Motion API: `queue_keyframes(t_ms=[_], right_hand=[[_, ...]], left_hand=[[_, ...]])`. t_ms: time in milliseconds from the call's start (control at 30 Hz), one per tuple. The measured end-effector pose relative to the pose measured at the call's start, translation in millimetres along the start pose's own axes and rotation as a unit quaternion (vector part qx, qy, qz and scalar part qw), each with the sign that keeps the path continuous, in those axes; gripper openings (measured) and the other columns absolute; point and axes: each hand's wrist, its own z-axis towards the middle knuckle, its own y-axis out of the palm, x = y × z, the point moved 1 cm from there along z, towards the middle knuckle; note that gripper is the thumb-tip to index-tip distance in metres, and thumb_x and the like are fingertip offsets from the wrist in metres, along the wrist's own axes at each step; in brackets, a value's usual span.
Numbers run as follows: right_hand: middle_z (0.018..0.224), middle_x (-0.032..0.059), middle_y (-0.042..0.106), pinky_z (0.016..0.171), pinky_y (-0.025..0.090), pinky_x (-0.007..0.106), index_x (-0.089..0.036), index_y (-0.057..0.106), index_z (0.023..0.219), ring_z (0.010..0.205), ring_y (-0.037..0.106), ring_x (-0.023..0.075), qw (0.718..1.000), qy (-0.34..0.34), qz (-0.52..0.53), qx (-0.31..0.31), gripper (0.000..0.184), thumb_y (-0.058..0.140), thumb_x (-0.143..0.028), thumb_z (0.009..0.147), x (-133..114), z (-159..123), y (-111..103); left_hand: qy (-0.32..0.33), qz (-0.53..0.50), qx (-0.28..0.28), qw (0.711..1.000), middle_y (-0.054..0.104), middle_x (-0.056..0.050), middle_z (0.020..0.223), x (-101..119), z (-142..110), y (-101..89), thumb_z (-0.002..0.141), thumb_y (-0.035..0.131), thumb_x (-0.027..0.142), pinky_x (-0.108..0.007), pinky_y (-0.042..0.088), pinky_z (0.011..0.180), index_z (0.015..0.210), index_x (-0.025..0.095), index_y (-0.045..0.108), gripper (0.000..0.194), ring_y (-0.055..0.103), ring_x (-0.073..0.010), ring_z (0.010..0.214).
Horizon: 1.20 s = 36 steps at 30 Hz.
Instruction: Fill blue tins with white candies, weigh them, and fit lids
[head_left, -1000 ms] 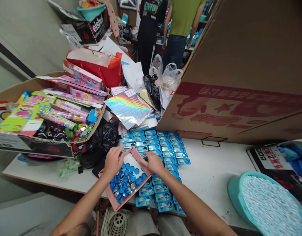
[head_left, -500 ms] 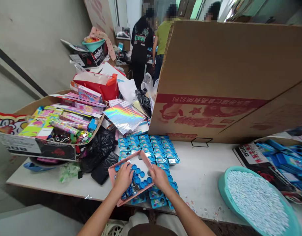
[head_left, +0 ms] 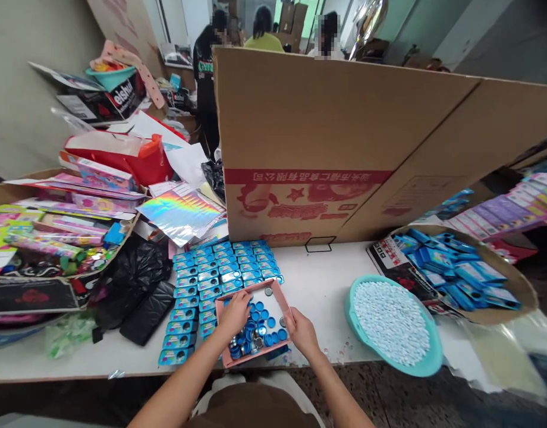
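Note:
My right hand (head_left: 302, 331) grips the right wall of a shallow pink box (head_left: 280, 297) held over the table's front edge. Inside lie many small round blue caps (head_left: 258, 327), some showing silver sides. My left hand (head_left: 235, 312) reaches over the box's left wall, its fingers bent together among the caps; whatever they pinch is hidden. Rows of small blue printed packs (head_left: 184, 315) with round holes lie on the table beside and behind the box, partly covered by it and by my left arm.
A tall cardboard carton (head_left: 300, 137) stands behind the packs. To the right are a teal basin (head_left: 351, 315) of small pale pieces and a carton of blue packs (head_left: 461, 267). Black bags (head_left: 140, 285) and a toy-filled box (head_left: 63, 294) sit left. People (head_left: 206, 89) stand beyond.
The view has swung right. The pink box has moved rightward across the packs, uncovering the left rows. My left hand went from the box's edge into the caps; my right hand kept its grip.

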Motion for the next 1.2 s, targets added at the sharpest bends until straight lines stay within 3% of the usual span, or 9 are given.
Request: queue_keyframes(t_ms=[200,267,367,533,700,833,933,1033,1200], right_hand=[[0.073,0.0015,0.064,0.058,0.037,0.023,-0.020,0.059,0.083,0.066,0.058,0.0155,0.996,0.001,-0.048,-0.079,0.022,0.041,-0.032,0.087,28.2,0.6,-1.1],[0.082,0.0045,0.065,0.065,0.041,0.024,-0.019,0.060,0.091,0.074,0.059,0.0167,0.996,-0.030,-0.073,-0.038,0.022,0.042,-0.031,0.088,32.3,2.4,-3.2],[0.093,0.0076,0.063,0.077,0.043,0.027,-0.017,0.060,0.099,0.089,0.057,0.0182,0.984,-0.136,-0.103,0.050,0.024,0.039,-0.027,0.091,27.3,12.8,-3.9],[0.103,0.0096,0.063,0.084,0.043,0.032,-0.016,0.060,0.106,0.097,0.054,0.0199,0.919,-0.319,-0.232,-0.016,0.028,0.042,-0.009,0.086,3.4,44.0,14.5],[0.099,0.0176,0.064,0.084,0.041,0.041,-0.008,0.062,0.103,0.098,0.055,0.0264,0.836,-0.362,-0.399,-0.102,0.028,0.045,-0.005,0.081,-11.9,64.0,35.3],[0.088,0.0178,0.064,0.077,0.043,0.038,-0.006,0.063,0.095,0.086,0.058,0.0252,0.800,-0.378,-0.440,-0.152,0.027,0.042,0.000,0.080,-18.3,64.8,42.8],[0.082,0.0153,0.064,0.070,0.044,0.034,-0.008,0.064,0.090,0.080,0.060,0.0237,0.791,-0.374,-0.447,-0.184,0.028,0.041,0.003,0.078,-21.0,61.5,45.7],[0.082,0.0143,0.063,0.067,0.043,0.031,-0.010,0.063,0.089,0.078,0.059,0.0227,0.806,-0.358,-0.435,-0.184,0.027,0.042,0.004,0.078,-21.5,60.0,45.9],[0.091,0.0161,0.062,0.074,0.042,0.035,-0.012,0.061,0.094,0.088,0.056,0.0255,0.821,-0.349,-0.412,-0.188,0.029,0.042,0.002,0.077,-18.6,62.9,40.9]], left_hand=[[-0.050,0.063,-0.039,0.996,0.059,-0.008,0.118,11.5,1.4,9.2,0.084,0.046,0.017,-0.035,0.041,0.096,0.113,0.020,0.058,0.031,0.052,-0.0210,0.113],[-0.072,0.089,-0.045,0.992,0.061,-0.009,0.116,18.1,2.4,10.9,0.087,0.043,0.020,-0.035,0.042,0.093,0.113,0.020,0.058,0.030,0.053,-0.0215,0.111],[-0.097,0.129,-0.040,0.986,0.061,-0.009,0.115,27.7,6.3,13.2,0.088,0.041,0.022,-0.035,0.041,0.093,0.109,0.020,0.059,0.028,0.054,-0.0220,0.109],[-0.133,0.161,-0.029,0.978,0.063,-0.010,0.107,42.5,10.6,17.9,0.082,0.052,0.024,-0.037,0.040,0.089,0.102,0.018,0.059,0.022,0.055,-0.0241,0.103],[-0.169,0.161,-0.021,0.972,0.063,-0.010,0.103,53.2,9.5,26.1,0.079,0.052,0.022,-0.038,0.040,0.087,0.098,0.018,0.058,0.020,0.054,-0.0251,0.102],[-0.182,0.149,-0.010,0.972,0.063,-0.010,0.102,52.4,5.3,31.2,0.080,0.049,0.022,-0.037,0.040,0.090,0.097,0.016,0.058,0.020,0.054,-0.0246,0.102],[-0.175,0.132,0.003,0.976,0.064,-0.010,0.097,49.3,0.5,32.9,0.082,0.043,0.018,-0.037,0.041,0.089,0.093,0.016,0.060,0.020,0.056,-0.0236,0.099],[-0.158,0.096,0.031,0.982,0.064,-0.007,0.095,46.4,-5.4,30.2,0.082,0.042,0.016,-0.034,0.042,0.087,0.092,0.018,0.060,0.020,0.056,-0.0212,0.097],[-0.166,-0.050,0.172,0.970,0.063,-0.005,0.094,17.5,-19.8,-0.9,0.087,0.041,0.026,-0.030,0.044,0.083,0.092,0.023,0.061,0.021,0.057,-0.0176,0.093]])
